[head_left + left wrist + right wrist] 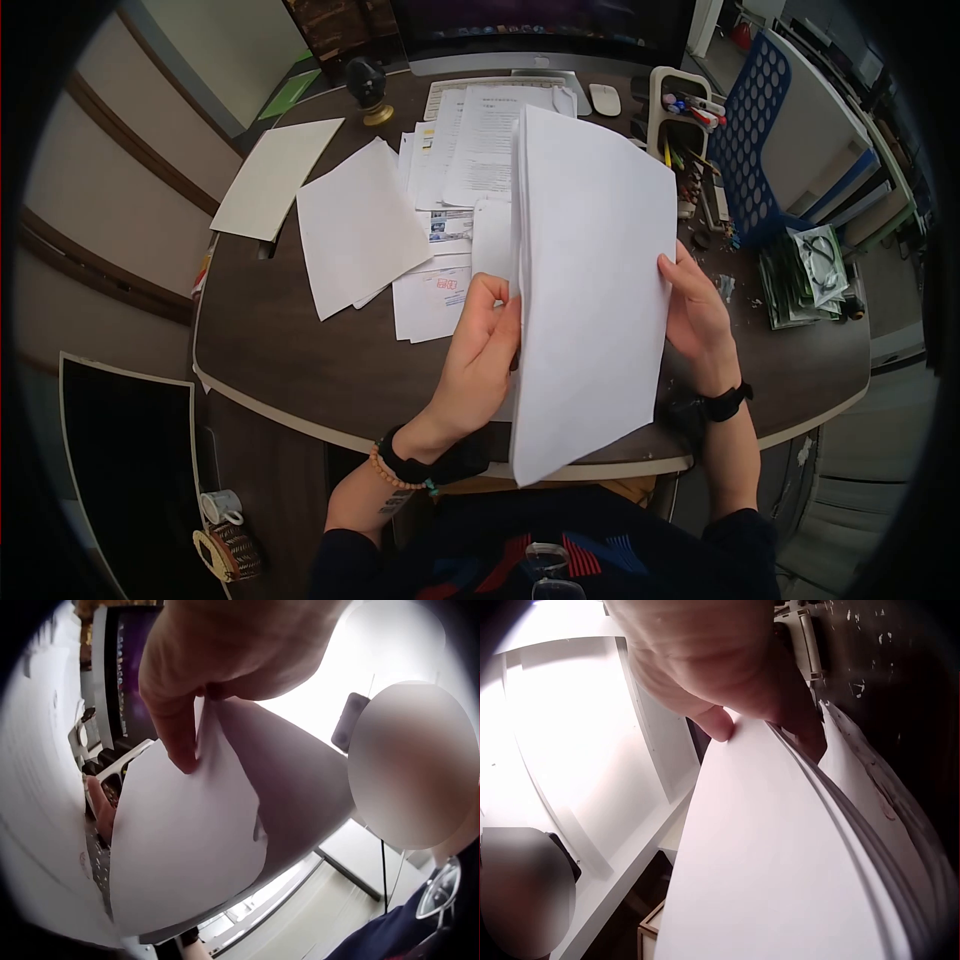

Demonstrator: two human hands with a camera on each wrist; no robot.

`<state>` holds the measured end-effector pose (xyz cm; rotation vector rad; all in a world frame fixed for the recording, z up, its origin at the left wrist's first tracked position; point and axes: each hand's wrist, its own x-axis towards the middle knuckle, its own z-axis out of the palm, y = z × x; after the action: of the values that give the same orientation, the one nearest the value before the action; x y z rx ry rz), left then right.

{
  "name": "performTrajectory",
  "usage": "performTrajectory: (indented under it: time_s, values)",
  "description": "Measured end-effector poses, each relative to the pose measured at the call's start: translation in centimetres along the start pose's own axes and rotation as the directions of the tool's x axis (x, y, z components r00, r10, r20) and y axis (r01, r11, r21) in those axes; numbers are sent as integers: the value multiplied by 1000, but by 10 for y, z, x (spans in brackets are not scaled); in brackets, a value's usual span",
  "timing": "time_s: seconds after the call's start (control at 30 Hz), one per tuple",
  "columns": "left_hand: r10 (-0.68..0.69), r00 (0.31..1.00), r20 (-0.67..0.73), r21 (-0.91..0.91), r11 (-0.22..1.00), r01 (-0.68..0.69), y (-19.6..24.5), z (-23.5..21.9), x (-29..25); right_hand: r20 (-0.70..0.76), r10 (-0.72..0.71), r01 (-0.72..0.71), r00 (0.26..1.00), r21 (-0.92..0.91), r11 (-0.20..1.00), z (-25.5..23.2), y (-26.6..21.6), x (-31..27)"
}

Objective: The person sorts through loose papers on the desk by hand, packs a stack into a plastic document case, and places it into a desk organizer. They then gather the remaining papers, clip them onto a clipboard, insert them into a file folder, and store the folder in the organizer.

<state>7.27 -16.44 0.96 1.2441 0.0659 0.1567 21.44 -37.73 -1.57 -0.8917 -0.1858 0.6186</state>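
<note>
A sheaf of white paper (595,290) is held up on edge over the front of the desk, its blank face toward me. My left hand (480,362) pinches its left edge between thumb and fingers. In the left wrist view the paper (187,847) spreads apart below that hand's fingertips. On the opposite edge my right hand (698,312) grips the sheaf, thumb on the near face and fingers behind. The right wrist view shows several layered sheets (757,840) under the right hand (712,660).
Loose papers (360,225) and printed sheets (495,140) lie behind the sheaf, near a keyboard (450,95) and mouse (604,99). A monitor (545,35) stands at the back. On the right are a pen organizer (655,130) and a blue file holder (735,150).
</note>
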Motion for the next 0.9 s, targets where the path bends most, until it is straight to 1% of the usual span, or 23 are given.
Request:
performTrajectory:
  time_s: [0.07,0.1,0.13,0.17,0.2,0.23,0.27,0.3,0.33,0.37,0.43,0.47,0.5,0.53,0.57,0.63,0.77,0.83,0.87,0.9]
  values:
    - [-60,994,92,14,998,59,3,-12,1,-13,3,-3,1000,-55,998,3,1,-3]
    - [-105,991,82,106,990,96,18,-17,2,-10,2,-2,1000,-56,998,2,2,-2]
    - [-43,995,88,300,954,15,29,-33,4,-9,-12,11,1000,-114,993,-3,4,-1]
    - [100,993,61,345,932,-115,28,-44,13,-7,-24,23,1000,-170,985,-6,6,0]
    - [205,976,69,648,735,-200,35,-67,22,-6,-24,22,1000,-169,985,-8,8,1]
    - [278,960,27,866,474,-161,43,-84,23,-51,-14,1,999,-247,969,-10,10,1]
    - [309,948,78,981,144,-127,40,-110,24,-95,-10,-21,995,-321,947,-12,12,1]
    - [243,969,44,998,-56,-32,37,-132,23,-91,-14,-16,996,-316,949,-17,15,4]
    - [184,983,-4,965,-258,53,33,-150,23,-82,16,-43,997,-340,940,-23,20,6]
    - [183,983,-5,964,-262,54,26,-165,25,-74,49,-73,996,-365,928,-26,23,7]
    - [96,995,13,977,-214,8,15,-184,30,-73,75,-97,995,-376,921,-28,25,8]
    - [96,995,12,976,-216,9,16,-186,32,-74,99,-120,992,-390,913,-28,26,9]
    - [82,996,43,988,-154,-30,16,-187,35,-73,101,-121,992,-389,913,-28,27,9]
    - [69,995,75,994,-91,-68,16,-189,36,-95,69,-102,993,-404,909,-26,28,9]
    - [65,995,72,994,-90,-66,15,-192,37,-117,38,-84,992,-419,904,-24,29,8]
    - [18,990,140,964,-233,-132,14,-199,39,-124,43,-92,991,-424,901,-22,28,7]
    - [37,983,181,960,-225,-168,17,-208,42,-129,39,-92,991,-437,895,-22,28,6]
    - [273,945,182,983,-49,-175,16,-222,43,-131,34,-90,991,-443,892,-21,28,6]
    - [269,945,184,983,-51,-177,23,-223,42,-133,31,-89,991,-452,887,-22,27,5]
    - [245,970,2,998,63,-18,34,-222,40,-135,32,-90,990,-449,889,-22,28,4]
